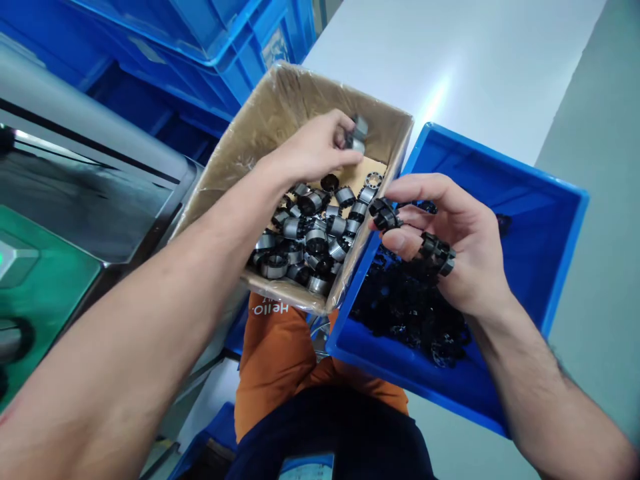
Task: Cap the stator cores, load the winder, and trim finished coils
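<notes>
The right hand (465, 237) pinches a black ring (384, 215) above the blue bin (570, 193), a second ring (437, 253) against its palm; both look light, stiff, best held by the rim. Farther, the left hand (317, 143) grips blurred silvery pieces (360, 125), likely slippery, inside the film-lined carton (280, 100); walls crowd sideways, upward is open
</notes>
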The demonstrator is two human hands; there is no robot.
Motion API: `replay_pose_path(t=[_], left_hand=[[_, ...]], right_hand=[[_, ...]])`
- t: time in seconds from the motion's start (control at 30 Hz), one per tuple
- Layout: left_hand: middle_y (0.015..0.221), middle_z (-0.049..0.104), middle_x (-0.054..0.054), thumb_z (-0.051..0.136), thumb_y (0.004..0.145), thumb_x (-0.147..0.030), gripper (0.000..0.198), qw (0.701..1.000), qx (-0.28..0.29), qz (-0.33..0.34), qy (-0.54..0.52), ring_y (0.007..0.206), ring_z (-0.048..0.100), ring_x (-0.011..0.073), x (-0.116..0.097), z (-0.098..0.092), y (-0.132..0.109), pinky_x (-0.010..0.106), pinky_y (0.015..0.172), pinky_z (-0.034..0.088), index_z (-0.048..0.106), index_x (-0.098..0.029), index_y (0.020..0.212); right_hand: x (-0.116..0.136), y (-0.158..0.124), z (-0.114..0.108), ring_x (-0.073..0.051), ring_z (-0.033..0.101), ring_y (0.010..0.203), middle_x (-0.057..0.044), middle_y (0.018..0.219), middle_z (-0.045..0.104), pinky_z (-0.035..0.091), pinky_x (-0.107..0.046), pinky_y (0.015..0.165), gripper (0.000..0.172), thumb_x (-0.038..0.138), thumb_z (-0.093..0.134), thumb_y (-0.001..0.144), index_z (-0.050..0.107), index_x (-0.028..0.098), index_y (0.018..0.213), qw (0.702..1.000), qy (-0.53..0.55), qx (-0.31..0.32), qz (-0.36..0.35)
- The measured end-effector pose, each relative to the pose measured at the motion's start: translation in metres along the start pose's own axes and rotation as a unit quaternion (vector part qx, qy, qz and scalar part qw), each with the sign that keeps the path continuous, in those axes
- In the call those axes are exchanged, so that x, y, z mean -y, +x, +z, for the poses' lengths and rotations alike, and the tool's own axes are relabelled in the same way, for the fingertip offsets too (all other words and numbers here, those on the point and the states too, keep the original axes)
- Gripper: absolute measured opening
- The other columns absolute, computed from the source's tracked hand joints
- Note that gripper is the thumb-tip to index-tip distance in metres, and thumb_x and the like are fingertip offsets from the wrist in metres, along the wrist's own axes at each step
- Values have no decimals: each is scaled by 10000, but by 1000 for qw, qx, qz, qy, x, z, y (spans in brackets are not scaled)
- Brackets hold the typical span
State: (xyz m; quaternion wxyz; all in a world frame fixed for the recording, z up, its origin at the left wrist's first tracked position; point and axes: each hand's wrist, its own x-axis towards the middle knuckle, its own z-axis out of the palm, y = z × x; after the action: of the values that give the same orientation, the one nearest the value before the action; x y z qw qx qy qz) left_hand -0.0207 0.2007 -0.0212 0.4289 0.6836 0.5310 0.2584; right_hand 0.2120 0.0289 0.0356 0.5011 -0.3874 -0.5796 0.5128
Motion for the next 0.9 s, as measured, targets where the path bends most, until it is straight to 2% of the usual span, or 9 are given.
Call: replay_pose_path(t=[0.03,0.1,0.13,0.23,0.33,0.43,0.6,0.73,0.9], left_hand=[[1205,828,112,898,892,-322,377,990,-31,-17,-133,1131,809,331,0,-3,-11,490,1007,680,743,-280,1233],[1093,797,97,860,962,-430,248,933,-75,-37,-349,950,778,266,-7,-5,-37,392,790,670,698,-292,1089],[1054,787,96,842,1003,-500,257,906,-86,-39,-413,888,756,248,-12,-4,-52,357,694,640,693,-293,1040],[955,774,93,784,1102,-688,432,878,-107,-48,-464,731,677,199,-36,12,-101,292,507,509,747,-264,1024],[804,699,26,723,1153,-772,531,868,-127,-46,-478,564,556,131,-55,38,-147,245,446,382,748,-244,1096],[784,627,-16,668,1192,-786,499,854,-121,-33,-506,554,566,129,-61,58,-174,240,450,396,747,-294,1193],[858,627,9,524,1229,-800,559,860,-73,-64,-501,642,636,157,-53,64,-186,255,535,515,680,-276,1108],[941,685,18,563,1208,-748,456,869,-59,-54,-488,701,677,191,-47,63,-190,297,561,548,693,-313,1247],[1174,783,63,642,1149,-655,396,867,-32,-7,-498,1040,787,303,-43,65,-196,406,777,666,742,-319,1333]], right_hand=[[1,-1,1,-222,882,1092,-17,1376,861,809,-407,1001,343,358,1086,953,909,366,1246,1000,4,2,1],[0,-2,2,-234,878,1157,-9,1370,868,800,-405,1040,407,347,1092,931,891,383,1283,1000,13,13,12],[-1,-2,3,-239,875,1181,-3,1350,872,797,-408,1053,468,341,1109,905,882,397,1310,1000,16,19,16],[-4,-3,6,-243,850,1148,10,1238,861,793,-419,1010,612,311,1166,823,892,428,1357,1000,4,22,2],[-5,-6,13,-209,766,928,-5,1105,826,757,-400,838,492,330,1176,832,948,398,1263,999,-18,8,-26],[-4,-10,21,-170,717,841,-8,1106,819,682,-331,697,437,294,1190,815,965,369,1182,999,-26,-12,-37],[-4,-17,33,-141,805,864,9,1170,850,689,-268,703,514,158,1160,811,949,348,1239,1000,-1,-15,4],[-4,-19,33,-185,830,879,-30,1242,876,751,-346,753,452,280,1121,909,940,360,1315,1000,-27,-4,8],[-7,-19,25,-240,805,924,-30,1225,899,772,-468,864,426,418,1095,954,950,437,1354,995,-94,24,-4]])
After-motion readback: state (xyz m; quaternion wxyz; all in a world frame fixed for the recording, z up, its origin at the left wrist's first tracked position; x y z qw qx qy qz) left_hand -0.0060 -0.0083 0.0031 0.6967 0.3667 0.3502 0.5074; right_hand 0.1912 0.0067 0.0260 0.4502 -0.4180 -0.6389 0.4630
